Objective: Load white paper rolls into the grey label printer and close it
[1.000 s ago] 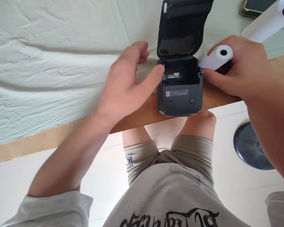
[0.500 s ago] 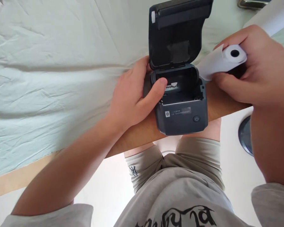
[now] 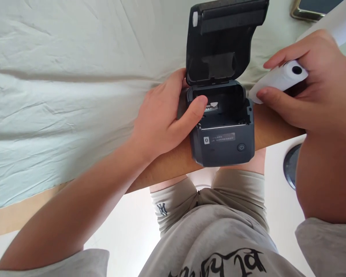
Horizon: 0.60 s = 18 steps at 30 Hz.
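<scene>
A dark grey portable label printer (image 3: 223, 148) stands at the table's front edge with its lid (image 3: 223, 42) raised. Inside its paper bay a small white label is visible, and a power button sits on the front. My left hand (image 3: 164, 115) grips the printer's left side, thumb over the bay's rim, fingers behind the body. Just right of the printer, my right hand (image 3: 314, 84) holds a white paper roll (image 3: 276, 80) between thumb and fingers, its dark core hole facing me. The roll's far end is close to the printer; whether they touch I cannot tell.
A pale green wrinkled cloth (image 3: 75, 77) covers the table, whose wooden edge (image 3: 167, 169) shows along the front. At the upper right lie a larger white roll (image 3: 343, 23) and a dark-screened phone-like device (image 3: 314, 7). A round dark object (image 3: 291, 165) is on the floor.
The paper roll has turned slightly and shifted right in my right hand; its loose flap no longer stands out. My right forefinger has lifted somewhat. My left hand keeps its hold on the printer.
</scene>
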Motion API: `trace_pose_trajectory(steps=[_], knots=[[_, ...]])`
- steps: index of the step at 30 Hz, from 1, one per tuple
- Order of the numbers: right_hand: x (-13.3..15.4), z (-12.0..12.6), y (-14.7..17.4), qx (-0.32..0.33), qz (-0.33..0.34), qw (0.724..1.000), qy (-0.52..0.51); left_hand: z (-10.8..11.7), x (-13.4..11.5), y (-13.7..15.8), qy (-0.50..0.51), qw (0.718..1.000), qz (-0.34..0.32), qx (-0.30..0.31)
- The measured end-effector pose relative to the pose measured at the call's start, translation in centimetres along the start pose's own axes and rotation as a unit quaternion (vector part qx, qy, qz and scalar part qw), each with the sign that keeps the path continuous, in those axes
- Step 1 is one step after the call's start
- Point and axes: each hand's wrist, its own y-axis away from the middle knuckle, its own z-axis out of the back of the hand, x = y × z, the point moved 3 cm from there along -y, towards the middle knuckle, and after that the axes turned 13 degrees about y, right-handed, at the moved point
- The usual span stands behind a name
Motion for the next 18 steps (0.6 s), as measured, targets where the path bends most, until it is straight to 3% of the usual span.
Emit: trace_pose_trajectory(steps=[3,5,8,14,18], knots=[[-0.7,-0.4,0.0,-0.025,0.018,0.995,-0.092,0.0,-0.1,0.1,0.006,1.000,-0.002,0.001],[-1.1,-0.8,0.2,-0.002,0.014,0.992,-0.123,0.1,-0.1,0.1,0.002,1.000,-0.001,0.001],[-1.2,-0.9,0.4,0.032,-0.005,0.997,-0.072,0.1,-0.1,0.1,-0.009,1.000,-0.010,-0.001],[-0.1,-0.1,-0.1,0.005,-0.008,1.000,0.021,0.0,0.0,0.0,-0.009,1.000,-0.008,-0.005],[-0.7,-0.6,-0.3,-0.013,-0.012,1.000,0.013,0.1,0.1,0.0,0.000,1.000,-0.007,-0.004]])
